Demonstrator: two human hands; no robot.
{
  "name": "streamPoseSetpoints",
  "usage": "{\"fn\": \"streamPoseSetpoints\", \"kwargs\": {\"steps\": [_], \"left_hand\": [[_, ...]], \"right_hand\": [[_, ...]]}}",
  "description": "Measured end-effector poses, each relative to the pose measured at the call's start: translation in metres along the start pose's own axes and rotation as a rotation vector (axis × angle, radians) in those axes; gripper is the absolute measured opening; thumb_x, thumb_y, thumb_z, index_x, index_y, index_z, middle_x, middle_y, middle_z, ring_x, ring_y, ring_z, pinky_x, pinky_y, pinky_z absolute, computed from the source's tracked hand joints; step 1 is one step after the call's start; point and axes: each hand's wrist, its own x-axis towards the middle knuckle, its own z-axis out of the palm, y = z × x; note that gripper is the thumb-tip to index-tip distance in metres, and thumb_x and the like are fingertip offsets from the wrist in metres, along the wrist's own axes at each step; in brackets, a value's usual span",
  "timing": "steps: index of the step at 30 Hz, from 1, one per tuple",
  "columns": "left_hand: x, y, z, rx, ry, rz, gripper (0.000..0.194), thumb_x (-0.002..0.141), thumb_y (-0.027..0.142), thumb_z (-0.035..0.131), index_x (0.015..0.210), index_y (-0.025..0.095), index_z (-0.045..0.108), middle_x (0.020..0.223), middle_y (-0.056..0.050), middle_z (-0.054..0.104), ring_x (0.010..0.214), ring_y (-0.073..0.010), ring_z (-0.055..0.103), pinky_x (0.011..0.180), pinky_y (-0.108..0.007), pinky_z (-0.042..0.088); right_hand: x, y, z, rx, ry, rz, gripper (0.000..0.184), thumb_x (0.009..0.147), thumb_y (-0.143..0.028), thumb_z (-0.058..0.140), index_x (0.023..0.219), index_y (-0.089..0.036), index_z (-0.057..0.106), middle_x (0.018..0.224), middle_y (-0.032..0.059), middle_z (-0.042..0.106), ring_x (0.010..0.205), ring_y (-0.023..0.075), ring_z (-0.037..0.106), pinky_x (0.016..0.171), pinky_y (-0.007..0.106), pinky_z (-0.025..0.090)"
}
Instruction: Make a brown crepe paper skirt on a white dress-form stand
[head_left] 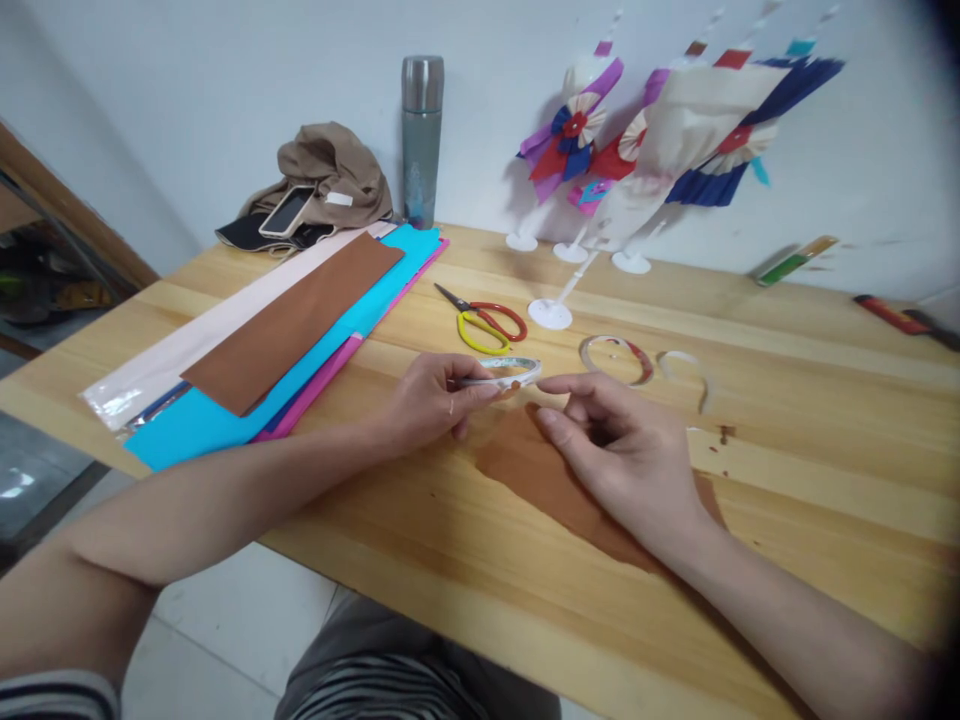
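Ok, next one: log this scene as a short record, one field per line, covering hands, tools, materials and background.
Left hand: pinching a white ring-shaped roll
Right hand: index finger extended close to the roll; contact unclear
Under right hand: brown sheet on the wooden table
Tool: scissors with red and yellow handles, blades apart or together unclear
Left side: stacked coloured sheets
Back: metal-topped flask; phone on brown cloth

Right hand [637, 445] partly hides brown sheet [551, 485]; white decoration [686, 120] blurred.
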Motion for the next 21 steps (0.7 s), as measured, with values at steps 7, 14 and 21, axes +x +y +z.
{"fn": "streamPoseSetpoints", "kwargs": {"steps": [7, 14, 21], "left_hand": [[-0.001, 0.000, 0.000, -0.026, -0.044, -0.022, 0.024, 0.084, 0.032, 0.069, 0.069, 0.015, 0.061, 0.044, 0.006, 0.050, 0.038, -0.0070, 0.047, 0.041, -0.018, 0.032], [-0.001, 0.003, -0.004, -0.016, -0.058, -0.047, 0.017, 0.084, 0.026, 0.064, 0.072, 0.015, 0.063, 0.045, 0.005, 0.054, 0.042, -0.0075, 0.050, 0.044, -0.017, 0.037], [-0.005, 0.009, -0.008, -0.076, -0.099, -0.034, 0.030, 0.089, 0.034, 0.059, 0.065, 0.016, 0.059, 0.048, 0.001, 0.057, 0.045, -0.0102, 0.054, 0.046, -0.020, 0.041]], "right_hand": [[-0.007, 0.001, 0.003, -0.127, -0.068, -0.174, 0.030, 0.092, -0.020, 0.059, 0.119, -0.023, 0.071, 0.059, -0.0044, 0.063, 0.043, 0.0116, 0.052, 0.045, 0.025, 0.044], [-0.007, 0.015, 0.006, -0.297, -0.131, -0.288, 0.038, 0.093, -0.018, 0.054, 0.128, -0.022, 0.069, 0.062, -0.0004, 0.070, 0.044, 0.0140, 0.058, 0.048, 0.026, 0.048], [-0.009, 0.020, 0.006, -0.484, -0.133, -0.431, 0.040, 0.095, -0.017, 0.051, 0.132, -0.019, 0.067, 0.079, 0.0057, 0.077, 0.058, 0.0164, 0.067, 0.051, 0.026, 0.048]]}}
